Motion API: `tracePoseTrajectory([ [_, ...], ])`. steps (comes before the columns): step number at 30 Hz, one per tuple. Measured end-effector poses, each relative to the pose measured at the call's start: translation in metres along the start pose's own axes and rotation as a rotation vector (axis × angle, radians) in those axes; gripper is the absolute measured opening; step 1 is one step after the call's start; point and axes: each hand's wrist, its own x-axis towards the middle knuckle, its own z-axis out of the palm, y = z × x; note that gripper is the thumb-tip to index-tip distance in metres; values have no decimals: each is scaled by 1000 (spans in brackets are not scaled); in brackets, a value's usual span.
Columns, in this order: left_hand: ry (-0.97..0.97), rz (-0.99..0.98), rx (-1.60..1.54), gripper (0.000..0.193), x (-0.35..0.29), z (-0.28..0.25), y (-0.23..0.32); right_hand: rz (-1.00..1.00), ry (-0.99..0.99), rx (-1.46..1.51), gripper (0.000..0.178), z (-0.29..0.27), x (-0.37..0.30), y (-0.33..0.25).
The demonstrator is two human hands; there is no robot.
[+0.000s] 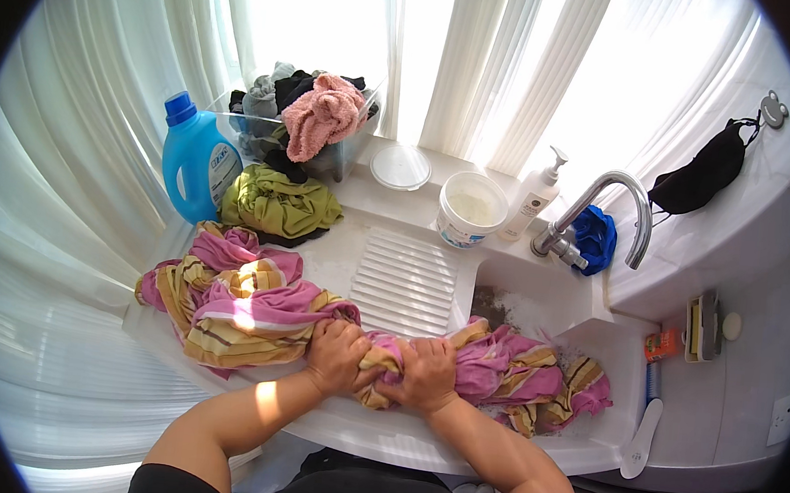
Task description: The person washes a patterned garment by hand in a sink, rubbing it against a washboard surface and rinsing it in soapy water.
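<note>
A long pink and yellow striped cloth (248, 318) stretches across the white laundry sink from the left ledge into the basin. My left hand (338, 356) is closed around its middle. Right beside it, my right hand (425, 371) grips the same cloth, which looks bunched between the two fists. To the left the cloth lies in a loose heap on the ledge. Its right end hangs down into the basin (541, 292), where some dark, murky water shows. Behind the hands is the ribbed washboard (404, 280) moulded into the sink.
At the back left stand a blue detergent bottle (198, 159), a green garment (281, 201) and a clear bin of clothes with a pink towel (324, 118). A round lid (401, 166), white tub (470, 211), pump bottle (533, 198) and faucet (605, 209) line the back. A white brush (642, 439) lies right.
</note>
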Motion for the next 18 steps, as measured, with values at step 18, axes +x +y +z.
tracePoseTrajectory([
  [18,156,280,-125,26,20,6,8,-355,438,-124,23,10,9,0],
])
